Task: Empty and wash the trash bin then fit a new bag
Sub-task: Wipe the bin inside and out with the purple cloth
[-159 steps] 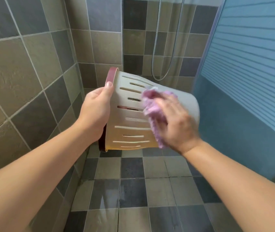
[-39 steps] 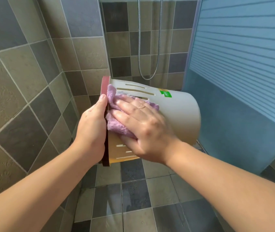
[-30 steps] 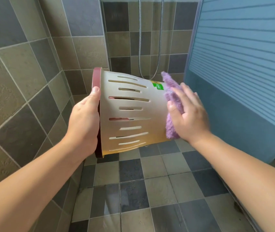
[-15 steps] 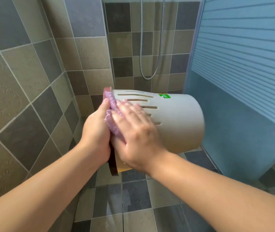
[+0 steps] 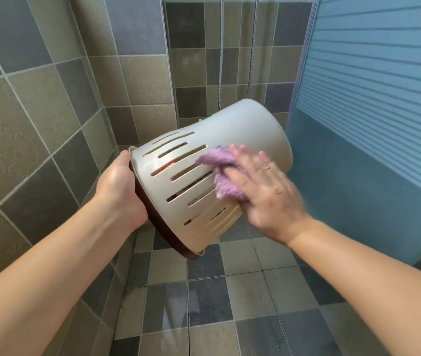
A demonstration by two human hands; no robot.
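Bin (image 5: 240,134) between both hands.

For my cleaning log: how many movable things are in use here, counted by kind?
Trash bin: 1, cream with slots, held at its rim by the left hand.
Cloth: 1, purple, pressed on the bin by the right hand.
Total: 2
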